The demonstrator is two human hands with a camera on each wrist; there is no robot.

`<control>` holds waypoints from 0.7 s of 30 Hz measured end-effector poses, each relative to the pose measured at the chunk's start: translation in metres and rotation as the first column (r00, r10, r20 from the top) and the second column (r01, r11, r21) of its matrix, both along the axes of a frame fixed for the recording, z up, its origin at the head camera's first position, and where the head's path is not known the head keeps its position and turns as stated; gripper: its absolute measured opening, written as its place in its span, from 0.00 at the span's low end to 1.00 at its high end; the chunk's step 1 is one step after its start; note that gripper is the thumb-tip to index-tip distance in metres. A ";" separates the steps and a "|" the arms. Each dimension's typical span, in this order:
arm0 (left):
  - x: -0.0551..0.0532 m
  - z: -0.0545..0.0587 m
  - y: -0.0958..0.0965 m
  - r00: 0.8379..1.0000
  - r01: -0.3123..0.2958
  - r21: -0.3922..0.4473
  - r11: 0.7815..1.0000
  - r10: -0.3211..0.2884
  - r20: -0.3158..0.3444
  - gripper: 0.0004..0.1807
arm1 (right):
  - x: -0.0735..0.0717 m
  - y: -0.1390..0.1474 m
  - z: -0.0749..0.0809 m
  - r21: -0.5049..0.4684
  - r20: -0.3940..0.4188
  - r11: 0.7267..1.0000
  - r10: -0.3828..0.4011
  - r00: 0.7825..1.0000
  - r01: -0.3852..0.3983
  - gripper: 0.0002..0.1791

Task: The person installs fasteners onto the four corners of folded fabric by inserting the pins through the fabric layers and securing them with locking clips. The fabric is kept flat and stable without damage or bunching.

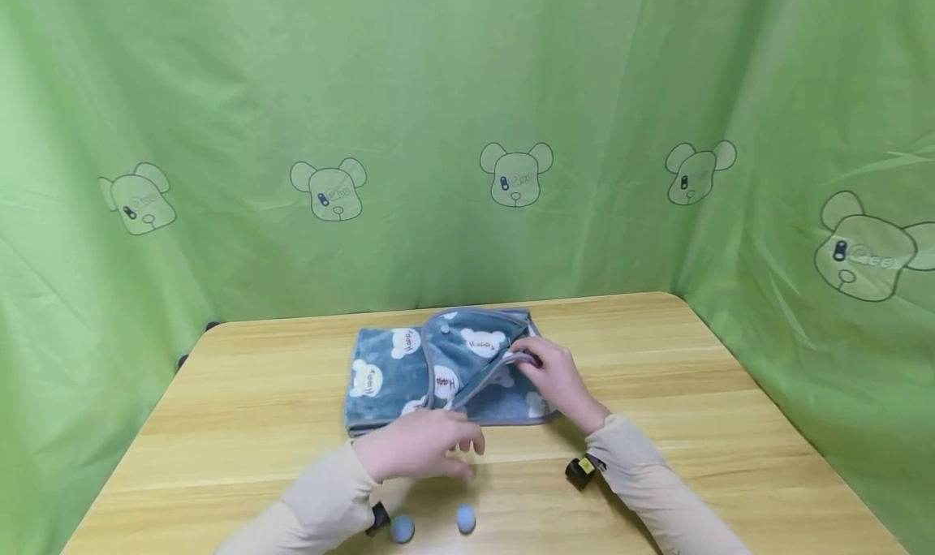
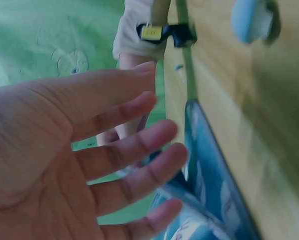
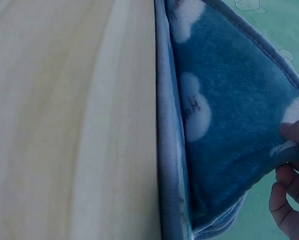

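Note:
A folded blue fleece blanket (image 1: 393, 389) with white bear-head patches and grey edging lies toward the back of the table. My right hand (image 1: 555, 372) pinches its edge near the right end, and a flap is lifted in a slanting fold. In the right wrist view, thumb and fingers grip the edging of the raised fleece at the right border. My left hand (image 1: 424, 444) hovers at the blanket's near edge, holding nothing. Its loosely spread fingers (image 2: 139, 145) show in the left wrist view.
Two small light blue round pieces, one on the left (image 1: 402, 528) and one on the right (image 1: 466, 518), lie on the wooden table (image 1: 694, 393) near the front. Green curtains (image 1: 409, 92) with printed bear heads hang behind and at both sides.

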State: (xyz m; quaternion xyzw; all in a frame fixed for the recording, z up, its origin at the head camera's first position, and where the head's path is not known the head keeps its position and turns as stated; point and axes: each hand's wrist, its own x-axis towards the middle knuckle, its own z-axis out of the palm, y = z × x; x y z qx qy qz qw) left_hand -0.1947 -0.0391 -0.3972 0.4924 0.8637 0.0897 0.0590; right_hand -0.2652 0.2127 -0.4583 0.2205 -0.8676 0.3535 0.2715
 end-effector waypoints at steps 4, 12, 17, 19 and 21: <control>0.013 -0.007 0.000 0.999 0.035 -0.079 0.996 -0.034 0.007 0.16 | 0.000 0.000 -0.001 -0.001 -0.002 1.000 0.007 1.000 -0.007 0.09; 0.029 -0.023 0.003 0.998 0.056 -0.156 0.986 -0.057 -0.004 0.16 | 0.000 0.000 -0.001 -0.002 0.006 1.000 0.002 1.000 -0.002 0.09; 0.033 -0.027 0.006 0.998 0.069 -0.174 0.982 -0.070 -0.002 0.14 | 0.000 0.000 -0.001 -0.002 0.014 1.000 0.000 1.000 0.000 0.09; 0.034 -0.027 0.007 0.998 0.068 -0.171 0.983 -0.067 0.010 0.13 | 0.000 0.000 0.000 -0.001 0.018 1.000 0.000 1.000 0.000 0.09; 0.033 -0.028 0.007 0.998 0.065 -0.169 0.984 -0.064 0.009 0.12 | 0.000 0.000 0.000 -0.003 0.020 1.000 0.000 1.000 0.000 0.09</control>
